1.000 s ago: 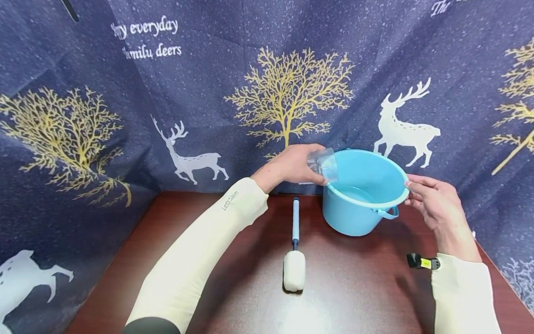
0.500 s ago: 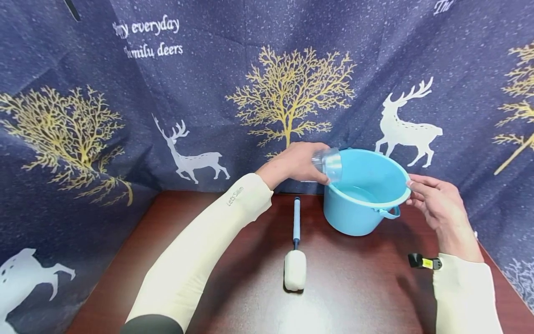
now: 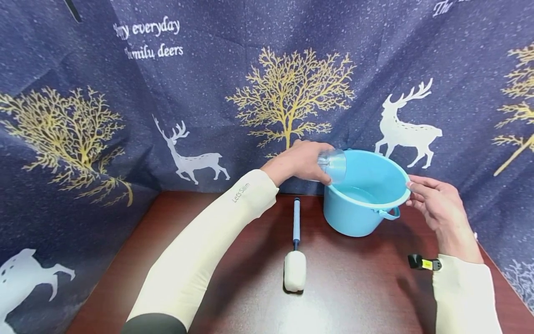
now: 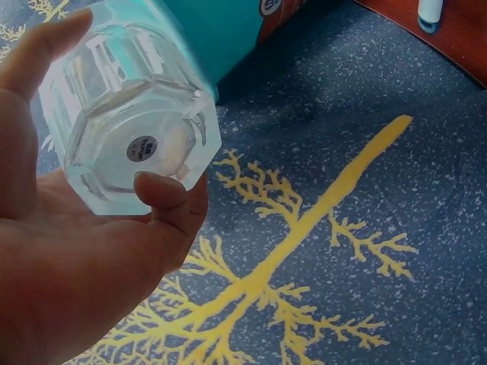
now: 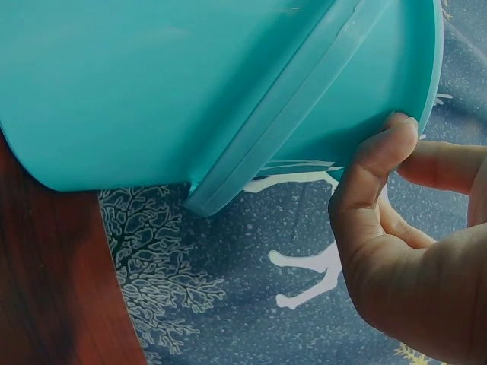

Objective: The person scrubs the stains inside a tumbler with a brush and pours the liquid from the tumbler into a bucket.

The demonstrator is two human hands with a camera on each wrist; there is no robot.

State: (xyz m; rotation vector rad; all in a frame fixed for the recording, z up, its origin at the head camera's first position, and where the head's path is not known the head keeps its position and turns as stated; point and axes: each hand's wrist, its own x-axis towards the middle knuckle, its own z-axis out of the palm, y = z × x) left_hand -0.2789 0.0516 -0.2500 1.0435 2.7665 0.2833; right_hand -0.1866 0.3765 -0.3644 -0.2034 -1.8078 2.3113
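Note:
My left hand (image 3: pixel 306 161) grips a clear faceted glass (image 3: pixel 335 166), tipped sideways with its mouth over the left rim of a light blue bucket (image 3: pixel 352 218). In the left wrist view the fingers curl round the glass (image 4: pixel 125 91), and a small round sticker shows on its base. My right hand (image 3: pixel 438 199) pinches the bucket's right rim between thumb and fingers. The right wrist view shows that thumb against the bucket's wall (image 5: pixel 137 91), beside the lowered handle (image 5: pixel 281 99). A little water seems to lie at the bottom of the bucket.
A brush with a white sponge head (image 3: pixel 295 271) and a blue handle (image 3: pixel 296 220) lies on the dark red table (image 3: pixel 354 287), left of the bucket. Close behind the bucket hangs a navy cloth (image 3: pixel 200 93) printed with deer and trees.
My left hand has moved slightly right with the glass, bringing it further over the bucket's rim. The right hand keeps its hold, and the brush stays put.

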